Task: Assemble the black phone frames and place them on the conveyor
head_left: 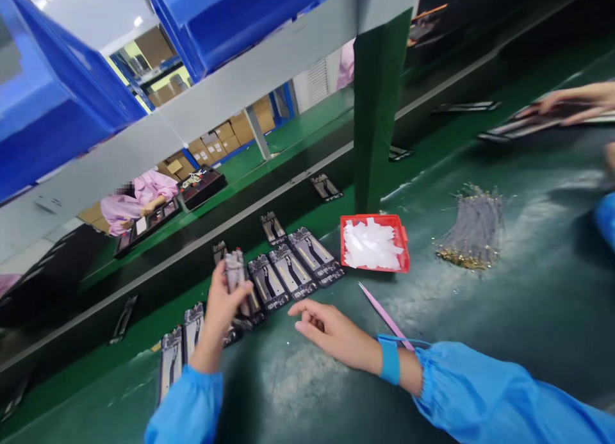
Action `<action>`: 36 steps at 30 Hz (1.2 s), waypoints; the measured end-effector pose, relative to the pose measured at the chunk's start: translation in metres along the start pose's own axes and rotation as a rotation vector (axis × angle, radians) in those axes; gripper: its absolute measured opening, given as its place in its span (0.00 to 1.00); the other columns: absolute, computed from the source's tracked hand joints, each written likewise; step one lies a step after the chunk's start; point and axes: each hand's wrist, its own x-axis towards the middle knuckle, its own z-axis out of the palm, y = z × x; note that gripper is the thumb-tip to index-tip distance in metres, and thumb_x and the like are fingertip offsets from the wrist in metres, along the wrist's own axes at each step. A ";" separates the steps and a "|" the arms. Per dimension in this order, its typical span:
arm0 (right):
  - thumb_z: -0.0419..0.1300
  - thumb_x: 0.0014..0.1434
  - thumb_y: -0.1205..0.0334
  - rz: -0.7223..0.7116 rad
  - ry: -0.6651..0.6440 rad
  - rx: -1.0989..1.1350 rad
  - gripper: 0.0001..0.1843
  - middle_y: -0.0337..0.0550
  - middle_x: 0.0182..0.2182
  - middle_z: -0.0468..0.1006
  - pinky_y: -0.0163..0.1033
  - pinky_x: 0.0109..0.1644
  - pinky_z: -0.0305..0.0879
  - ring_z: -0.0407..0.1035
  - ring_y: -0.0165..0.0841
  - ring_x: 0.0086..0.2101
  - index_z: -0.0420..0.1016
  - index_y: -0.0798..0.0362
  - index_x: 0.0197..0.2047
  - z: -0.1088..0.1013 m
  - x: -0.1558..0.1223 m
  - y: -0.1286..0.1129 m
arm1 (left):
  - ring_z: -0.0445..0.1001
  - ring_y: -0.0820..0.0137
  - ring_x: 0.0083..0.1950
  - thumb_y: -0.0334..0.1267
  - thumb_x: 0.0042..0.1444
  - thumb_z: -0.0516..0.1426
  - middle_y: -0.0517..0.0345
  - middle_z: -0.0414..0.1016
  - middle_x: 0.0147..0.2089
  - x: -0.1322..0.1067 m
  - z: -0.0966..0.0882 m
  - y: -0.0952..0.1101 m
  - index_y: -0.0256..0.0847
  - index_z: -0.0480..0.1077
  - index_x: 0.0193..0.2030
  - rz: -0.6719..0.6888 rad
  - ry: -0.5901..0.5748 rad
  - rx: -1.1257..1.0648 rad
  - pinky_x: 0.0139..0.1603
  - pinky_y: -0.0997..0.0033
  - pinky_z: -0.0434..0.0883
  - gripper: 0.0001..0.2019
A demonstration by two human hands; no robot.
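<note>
Blue sleeve [186, 409], left grip [218, 309] around device [235, 269]

The left hand [221, 312] holds a phone frame [235, 271]; the right hand [343, 338] (fingers [310, 306] half curled) is near pink tweezers [383, 314].

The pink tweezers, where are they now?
Right of centre in the head view, the pink tweezers lie on the green bench, between the red tray and blue wristband.

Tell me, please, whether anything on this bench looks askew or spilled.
Nothing stands out as spilled: the white strips sit inside the red tray. The pink tweezers lie loose at a slant near the right hand, which may be normal. Blur hides any finer damage.
</note>
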 end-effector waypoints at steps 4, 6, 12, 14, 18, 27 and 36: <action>0.58 0.64 0.55 0.027 -0.019 -0.118 0.10 0.33 0.22 0.64 0.35 0.30 0.52 0.58 0.29 0.25 0.70 0.52 0.35 -0.001 -0.002 -0.002 | 0.79 0.59 0.56 0.49 0.48 0.72 0.47 0.78 0.56 -0.089 0.074 -0.001 0.44 0.66 0.66 -0.212 -0.172 -0.516 0.61 0.58 0.72 0.39; 0.55 0.66 0.56 0.037 0.042 -0.125 0.12 0.35 0.25 0.68 0.35 0.31 0.54 0.60 0.30 0.27 0.67 0.52 0.32 -0.007 -0.001 0.001 | 0.79 0.59 0.52 0.56 0.54 0.67 0.46 0.80 0.51 -0.106 0.086 -0.001 0.40 0.73 0.56 -0.307 -0.242 -0.610 0.59 0.58 0.73 0.29; 0.63 0.63 0.59 -0.058 0.189 -0.430 0.08 0.33 0.27 0.68 0.36 0.34 0.57 0.62 0.30 0.27 0.69 0.51 0.42 -0.031 0.006 0.008 | 0.79 0.62 0.37 0.50 0.62 0.62 0.54 0.80 0.36 -0.109 0.073 -0.021 0.42 0.76 0.45 0.029 -0.167 -0.233 0.42 0.66 0.75 0.14; 0.66 0.62 0.60 -0.159 0.335 -0.534 0.10 0.35 0.28 0.69 0.36 0.34 0.58 0.63 0.31 0.28 0.67 0.50 0.39 -0.034 0.007 0.011 | 0.80 0.61 0.35 0.45 0.63 0.61 0.53 0.80 0.35 -0.112 0.073 -0.028 0.42 0.75 0.46 0.182 -0.140 -0.069 0.39 0.66 0.74 0.11; 0.62 0.69 0.62 -0.401 0.292 -0.624 0.14 0.39 0.29 0.73 0.36 0.35 0.61 0.67 0.32 0.30 0.67 0.51 0.31 -0.030 0.007 0.017 | 0.82 0.60 0.35 0.40 0.65 0.56 0.49 0.82 0.36 -0.116 0.078 -0.038 0.40 0.73 0.47 0.348 -0.149 0.097 0.37 0.66 0.74 0.09; 0.69 0.64 0.63 -0.485 -0.001 -0.812 0.15 0.45 0.41 0.80 0.40 0.45 0.72 0.75 0.36 0.41 0.78 0.52 0.53 -0.025 0.006 0.025 | 0.81 0.61 0.50 0.51 0.68 0.55 0.48 0.81 0.51 -0.103 0.083 -0.036 0.41 0.69 0.56 0.027 -0.138 -0.312 0.52 0.63 0.76 0.18; 0.62 0.69 0.65 -0.455 0.056 -0.632 0.06 0.40 0.34 0.77 0.37 0.39 0.69 0.71 0.32 0.34 0.74 0.52 0.37 -0.033 0.013 0.009 | 0.80 0.60 0.51 0.55 0.63 0.61 0.49 0.81 0.49 -0.102 0.085 -0.032 0.40 0.72 0.55 -0.016 -0.140 -0.352 0.53 0.63 0.76 0.22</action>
